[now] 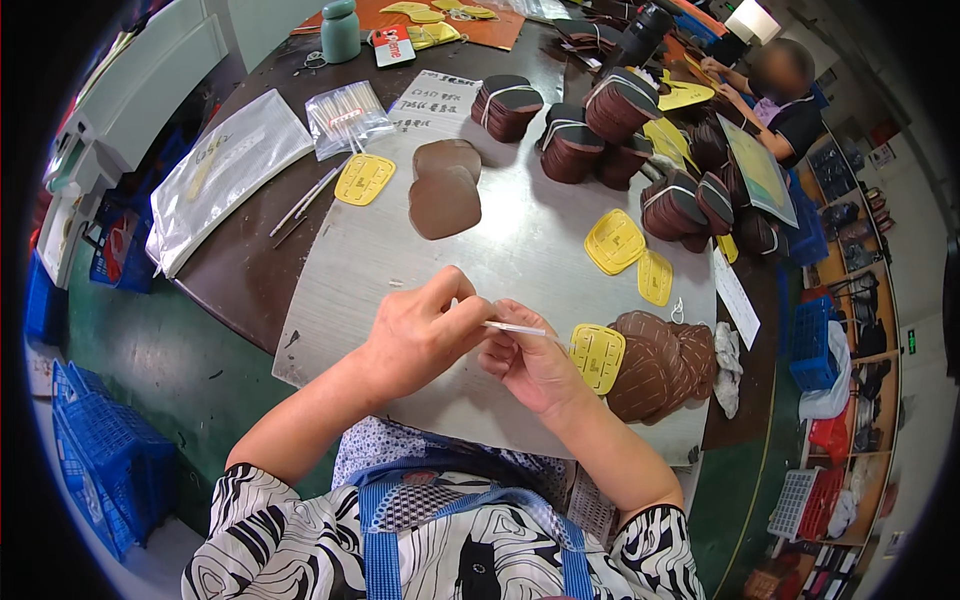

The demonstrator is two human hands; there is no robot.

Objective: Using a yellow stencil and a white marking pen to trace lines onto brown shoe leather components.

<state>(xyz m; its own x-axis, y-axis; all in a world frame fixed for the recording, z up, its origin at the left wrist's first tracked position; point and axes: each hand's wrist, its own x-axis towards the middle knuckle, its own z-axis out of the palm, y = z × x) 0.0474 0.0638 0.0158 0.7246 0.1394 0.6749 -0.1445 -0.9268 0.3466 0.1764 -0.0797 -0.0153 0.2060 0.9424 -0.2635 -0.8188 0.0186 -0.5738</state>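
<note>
The left grip [420, 325] and right grip [532, 368] are closed on a slim pale rod [517, 328] above a grey board [345, 290]. It looks light and stiff, perhaps slippery and easily snapped if bent; a gentle pinch near its middle should suit. Beyond, flat brown pieces [446, 208] overlap on the board.

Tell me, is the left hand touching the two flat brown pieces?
Apart. The head view shows grey board between the left hand and the flat brown pieces.
</note>
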